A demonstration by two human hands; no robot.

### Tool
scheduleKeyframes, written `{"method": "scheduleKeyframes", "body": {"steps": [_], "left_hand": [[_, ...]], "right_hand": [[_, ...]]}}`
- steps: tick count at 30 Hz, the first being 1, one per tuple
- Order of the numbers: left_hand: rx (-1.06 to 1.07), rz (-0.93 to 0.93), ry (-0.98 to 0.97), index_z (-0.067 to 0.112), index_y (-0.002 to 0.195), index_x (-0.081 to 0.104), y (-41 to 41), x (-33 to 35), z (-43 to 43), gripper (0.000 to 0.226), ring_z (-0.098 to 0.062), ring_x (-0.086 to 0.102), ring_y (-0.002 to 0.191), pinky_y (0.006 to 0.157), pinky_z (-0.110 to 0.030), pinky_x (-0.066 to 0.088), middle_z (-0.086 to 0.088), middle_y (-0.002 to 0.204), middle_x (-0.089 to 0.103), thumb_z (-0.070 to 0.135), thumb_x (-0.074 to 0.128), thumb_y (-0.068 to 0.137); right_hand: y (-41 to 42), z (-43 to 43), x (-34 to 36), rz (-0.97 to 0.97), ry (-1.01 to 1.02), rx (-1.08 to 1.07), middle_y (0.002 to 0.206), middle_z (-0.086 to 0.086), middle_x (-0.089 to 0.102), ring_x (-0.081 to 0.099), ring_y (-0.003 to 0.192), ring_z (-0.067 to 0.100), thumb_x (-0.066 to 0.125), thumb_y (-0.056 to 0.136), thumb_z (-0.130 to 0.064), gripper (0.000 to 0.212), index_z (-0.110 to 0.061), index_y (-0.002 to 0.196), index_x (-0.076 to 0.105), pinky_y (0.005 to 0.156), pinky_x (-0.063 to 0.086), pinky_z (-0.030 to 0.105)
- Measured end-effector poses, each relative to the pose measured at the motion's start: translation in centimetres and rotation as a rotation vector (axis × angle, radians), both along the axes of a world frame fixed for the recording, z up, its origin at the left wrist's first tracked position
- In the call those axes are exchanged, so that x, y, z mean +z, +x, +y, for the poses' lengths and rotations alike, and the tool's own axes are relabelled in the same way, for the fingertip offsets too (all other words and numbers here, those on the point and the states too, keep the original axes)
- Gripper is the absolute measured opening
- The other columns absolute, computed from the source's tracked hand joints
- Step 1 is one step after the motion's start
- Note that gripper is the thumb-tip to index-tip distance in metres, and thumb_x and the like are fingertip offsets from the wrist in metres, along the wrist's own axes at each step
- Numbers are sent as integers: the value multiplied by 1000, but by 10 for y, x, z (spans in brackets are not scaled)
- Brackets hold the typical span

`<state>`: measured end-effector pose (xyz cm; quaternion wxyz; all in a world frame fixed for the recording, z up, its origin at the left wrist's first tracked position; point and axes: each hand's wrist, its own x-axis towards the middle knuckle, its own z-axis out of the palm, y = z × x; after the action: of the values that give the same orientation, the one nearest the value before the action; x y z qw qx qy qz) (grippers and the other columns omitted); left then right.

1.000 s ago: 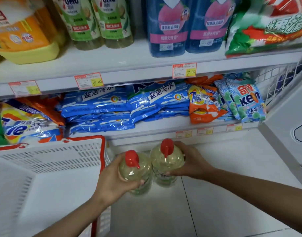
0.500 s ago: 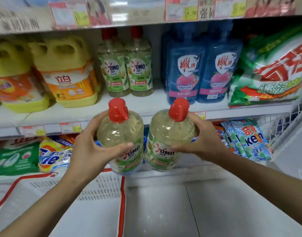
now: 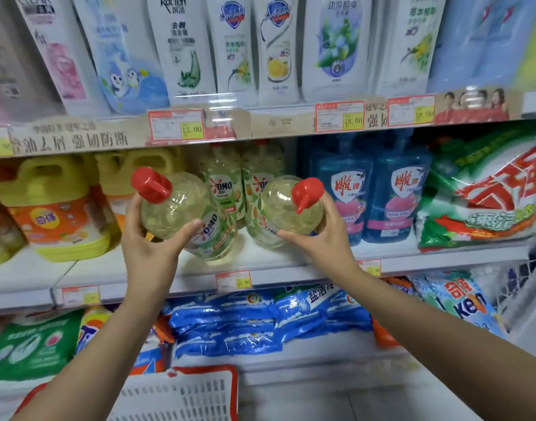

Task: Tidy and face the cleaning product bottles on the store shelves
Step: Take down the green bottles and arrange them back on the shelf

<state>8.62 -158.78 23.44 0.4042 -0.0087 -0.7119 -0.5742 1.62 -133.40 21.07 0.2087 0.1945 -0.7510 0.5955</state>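
My left hand (image 3: 151, 244) grips a clear yellow-green OMO bottle (image 3: 181, 211) with a red cap, tilted so the cap leans toward me. My right hand (image 3: 324, 238) grips a second OMO bottle (image 3: 278, 211) of the same kind, also tilted, its base low over the middle shelf (image 3: 260, 262). Both bottles are just in front of two upright OMO bottles (image 3: 224, 183) standing further back on that shelf. The bases of the held bottles are partly hidden by my fingers.
Yellow jugs (image 3: 57, 214) stand left of the OMO bottles, blue pump bottles (image 3: 366, 189) and a green-red powder bag (image 3: 485, 202) right. Refill pouches (image 3: 230, 50) fill the top shelf. Blue bags (image 3: 260, 317) lie below. A red-rimmed white basket (image 3: 184, 393) sits at the bottom.
Both hands have lifted the two bottles from low near the floor up to the middle shelf and tilted them forward toward it. The view has risen with them.
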Motion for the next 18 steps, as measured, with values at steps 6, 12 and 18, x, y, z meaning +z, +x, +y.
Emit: {"method": "scheduleKeyframes", "body": {"steps": [6, 12, 18], "left_hand": [[-51, -35, 129, 21, 133, 52, -37, -2, -6, 68, -13, 65, 109, 89, -29, 55, -1, 123, 65, 22, 83, 72], [26, -197, 114, 12, 131, 42, -78, 13, -14, 79, -17, 61, 107, 98, -40, 50, 1, 118, 60, 30, 87, 68], [-143, -280, -55, 30, 105, 58, -112, 22, -14, 38, 0, 69, 84, 76, -27, 53, 15, 93, 73, 20, 81, 76]], "right_hand": [[-32, -13, 4, -118, -59, 4, 133, -11, 52, 53, 123, 7, 90, 66, -37, 90, -30, 137, 36, 104, 43, 27], [-72, -34, 30, -195, -69, 5, 117, -5, 60, 62, 107, 11, 83, 78, -32, 75, -20, 121, 23, 96, 50, 31], [-93, -53, 33, -77, 3, 8, 116, -4, 58, 58, 112, 14, 81, 80, -22, 65, -14, 133, 45, 97, 48, 27]]}}
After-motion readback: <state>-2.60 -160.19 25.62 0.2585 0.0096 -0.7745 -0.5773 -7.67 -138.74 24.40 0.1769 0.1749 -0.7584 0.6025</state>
